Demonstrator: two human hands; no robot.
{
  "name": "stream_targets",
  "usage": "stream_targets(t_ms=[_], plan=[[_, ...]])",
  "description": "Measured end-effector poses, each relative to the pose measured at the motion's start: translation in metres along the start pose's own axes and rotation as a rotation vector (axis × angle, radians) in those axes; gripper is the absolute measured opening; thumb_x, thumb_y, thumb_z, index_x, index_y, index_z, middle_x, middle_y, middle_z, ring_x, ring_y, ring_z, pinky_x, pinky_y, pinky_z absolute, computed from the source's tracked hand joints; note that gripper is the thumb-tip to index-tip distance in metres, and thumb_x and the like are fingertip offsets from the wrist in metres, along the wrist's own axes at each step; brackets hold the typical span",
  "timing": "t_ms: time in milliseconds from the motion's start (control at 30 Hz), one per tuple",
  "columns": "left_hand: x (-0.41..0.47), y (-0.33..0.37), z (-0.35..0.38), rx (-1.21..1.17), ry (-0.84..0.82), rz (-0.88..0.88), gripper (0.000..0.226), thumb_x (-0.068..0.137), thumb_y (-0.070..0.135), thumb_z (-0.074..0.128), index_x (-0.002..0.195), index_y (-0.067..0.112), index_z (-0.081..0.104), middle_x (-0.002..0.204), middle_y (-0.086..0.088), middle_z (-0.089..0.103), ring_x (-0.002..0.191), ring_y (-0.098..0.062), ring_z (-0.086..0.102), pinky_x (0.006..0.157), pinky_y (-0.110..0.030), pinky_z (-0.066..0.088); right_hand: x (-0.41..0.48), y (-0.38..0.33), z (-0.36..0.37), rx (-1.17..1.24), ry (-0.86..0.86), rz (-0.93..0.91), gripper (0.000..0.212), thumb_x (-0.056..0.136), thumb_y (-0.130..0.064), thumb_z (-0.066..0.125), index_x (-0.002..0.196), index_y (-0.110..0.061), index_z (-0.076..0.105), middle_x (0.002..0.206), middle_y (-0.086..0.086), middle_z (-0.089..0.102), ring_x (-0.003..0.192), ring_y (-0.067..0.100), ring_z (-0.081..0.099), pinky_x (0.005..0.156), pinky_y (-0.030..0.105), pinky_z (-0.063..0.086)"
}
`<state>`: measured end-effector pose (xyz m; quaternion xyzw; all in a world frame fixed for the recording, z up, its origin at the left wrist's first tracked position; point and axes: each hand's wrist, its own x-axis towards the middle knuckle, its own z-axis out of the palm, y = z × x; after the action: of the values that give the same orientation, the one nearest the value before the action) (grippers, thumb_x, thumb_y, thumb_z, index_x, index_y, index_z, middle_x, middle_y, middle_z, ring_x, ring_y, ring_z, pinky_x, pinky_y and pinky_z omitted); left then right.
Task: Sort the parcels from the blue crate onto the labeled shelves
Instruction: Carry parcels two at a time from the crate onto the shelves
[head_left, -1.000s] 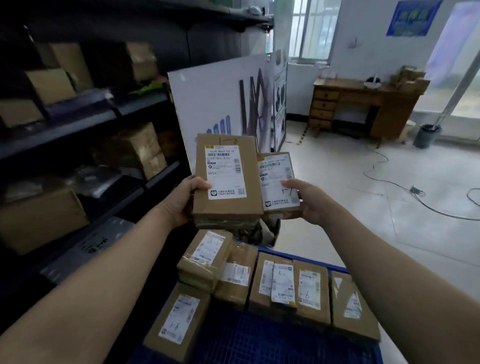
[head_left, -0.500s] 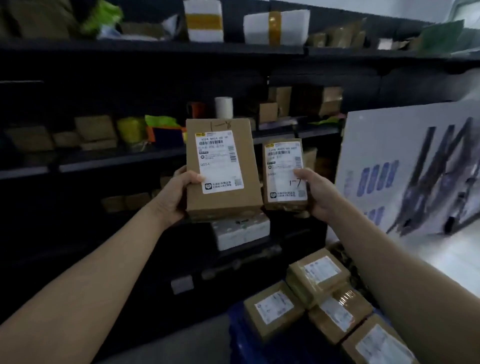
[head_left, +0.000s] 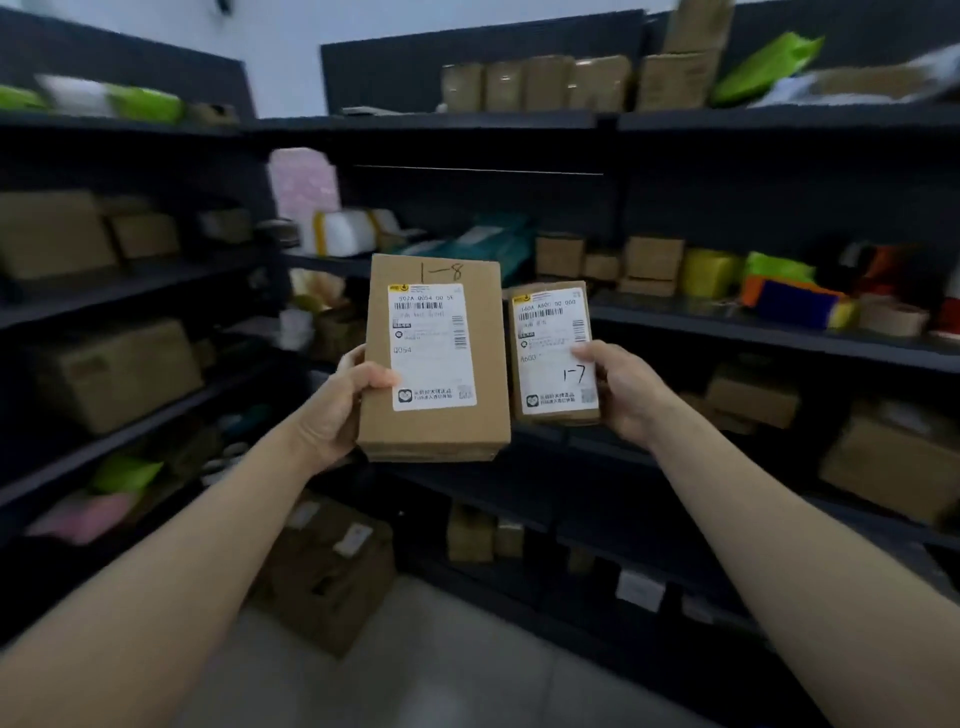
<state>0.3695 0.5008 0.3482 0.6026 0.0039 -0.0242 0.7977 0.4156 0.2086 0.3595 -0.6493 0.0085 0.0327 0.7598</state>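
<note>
Behind the 1-8 parcel (head_left: 436, 431), fingers of left hand (head_left: 332, 410) mostly hidden; shelves (head_left: 753, 332) blurred.

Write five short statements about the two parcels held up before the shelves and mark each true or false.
1. The left hand holds the larger brown cardboard parcel, handwritten 1-8. True.
2. The right hand holds a green plastic bag. False: it holds the smaller brown cardboard parcel, marked 1-7.
3. The parcels are stacked one on the other. False: they are held upright, side by side.
4. Both parcels show white labels to the camera. True.
5. The dark metal shelves are bare. False: cardboard boxes and coloured bags lie on them.
</note>
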Motion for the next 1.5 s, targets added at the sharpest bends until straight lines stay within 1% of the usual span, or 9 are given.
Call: stream_targets(t_ms=[133, 367, 500, 733, 833, 933, 1067, 1200, 1500], plan=[[-0.035, 0.021, -0.112, 0.025, 0.178, 0.033, 0.079, 0.062, 0.018, 0.068, 0.135, 0.022, 0.039, 0.119, -0.012, 0.065, 0.094, -0.029, 0.068, 0.073, -0.04, 0.057, 0.034, 0.026, 0.125, 0.001, -0.22, 0.079, 0.042, 0.09, -0.023, 0.06, 0.128, -0.009, 0.051, 0.11, 0.013, 0.071, 0.095, 0.031, 0.07, 0.083, 0.049, 0.056], [-0.119, 0.038, -0.252, 0.026, 0.481, 0.087, 0.094, 0.048, 0.025, 0.074, 0.135, 0.024, 0.038, 0.115, -0.008, 0.066, 0.092, -0.026, 0.068, 0.07, -0.038, 0.056, 0.052, 0.074, 0.318, -0.034, -0.516, 0.139, 0.038, 0.089, -0.02, 0.061, 0.123, -0.008, 0.054, 0.103, 0.011, 0.073, 0.086, 0.027, 0.073, 0.065, 0.04, 0.058], [-0.168, 0.04, -0.302, 0.0, 0.686, 0.101, 0.081, 0.061, 0.021, 0.065, 0.137, 0.023, 0.039, 0.117, -0.009, 0.066, 0.09, -0.024, 0.068, 0.064, -0.034, 0.056, 0.048, 0.096, 0.412, -0.064, -0.71, 0.168, 0.037, 0.088, -0.023, 0.062, 0.122, -0.009, 0.056, 0.094, 0.008, 0.076, 0.081, 0.025, 0.074, 0.058, 0.035, 0.057], [-0.249, 0.044, -0.336, -0.043, 0.96, 0.117, 0.078, 0.063, 0.023, 0.063, 0.137, 0.025, 0.04, 0.123, -0.013, 0.064, 0.094, -0.027, 0.067, 0.063, -0.035, 0.057, 0.027, 0.123, 0.537, -0.097, -1.046, 0.272, 0.041, 0.084, -0.024, 0.066, 0.122, -0.013, 0.055, 0.1, 0.01, 0.075, 0.088, 0.03, 0.073, 0.063, 0.047, 0.058], [-0.283, 0.041, -0.347, -0.064, 1.073, 0.171, 0.081, 0.064, 0.021, 0.065, 0.139, 0.028, 0.032, 0.131, -0.016, 0.055, 0.112, -0.036, 0.059, 0.084, -0.048, 0.054, 0.008, 0.133, 0.58, -0.129, -1.168, 0.291, 0.038, 0.084, -0.026, 0.065, 0.12, -0.016, 0.058, 0.1, 0.008, 0.075, 0.088, 0.029, 0.073, 0.065, 0.047, 0.058], [-0.322, 0.033, -0.357, -0.056, 1.202, 0.189, 0.079, 0.065, 0.025, 0.065, 0.137, 0.03, 0.034, 0.13, -0.014, 0.057, 0.114, -0.037, 0.058, 0.096, -0.058, 0.046, -0.026, 0.142, 0.62, -0.158, -1.273, 0.308, 0.033, 0.087, -0.025, 0.063, 0.118, -0.016, 0.059, 0.1, 0.008, 0.075, 0.089, 0.027, 0.073, 0.07, 0.047, 0.058], [-0.38, 0.03, -0.378, -0.081, 1.333, 0.234, 0.082, 0.063, 0.024, 0.067, 0.138, 0.028, 0.034, 0.129, -0.015, 0.058, 0.113, -0.037, 0.059, 0.097, -0.057, 0.046, -0.083, 0.149, 0.673, -0.193, -1.382, 0.289, 0.033, 0.089, -0.023, 0.061, 0.121, -0.014, 0.057, 0.102, 0.008, 0.074, 0.091, 0.027, 0.072, 0.082, 0.048, 0.057], [-0.437, 0.03, -0.406, -0.09, 1.407, 0.253, 0.079, 0.062, 0.025, 0.068, 0.134, 0.029, 0.037, 0.123, -0.013, 0.061, 0.106, -0.033, 0.062, 0.085, -0.046, 0.054, -0.146, 0.16, 0.721, -0.232, -1.462, 0.279, 0.034, 0.088, -0.024, 0.064, 0.12, -0.017, 0.056, 0.1, 0.006, 0.075, 0.088, 0.025, 0.073, 0.074, 0.043, 0.059], [-0.559, 0.031, -0.499, -0.132, 1.45, 0.196, 0.08, 0.062, 0.022, 0.065, 0.136, 0.025, 0.036, 0.122, -0.013, 0.06, 0.098, -0.029, 0.063, 0.07, -0.038, 0.054, -0.26, 0.205, 0.811, -0.284, -1.379, 0.276, 0.032, 0.089, -0.025, 0.064, 0.119, -0.019, 0.056, 0.098, 0.004, 0.075, 0.085, 0.021, 0.073, 0.079, 0.043, 0.059]])
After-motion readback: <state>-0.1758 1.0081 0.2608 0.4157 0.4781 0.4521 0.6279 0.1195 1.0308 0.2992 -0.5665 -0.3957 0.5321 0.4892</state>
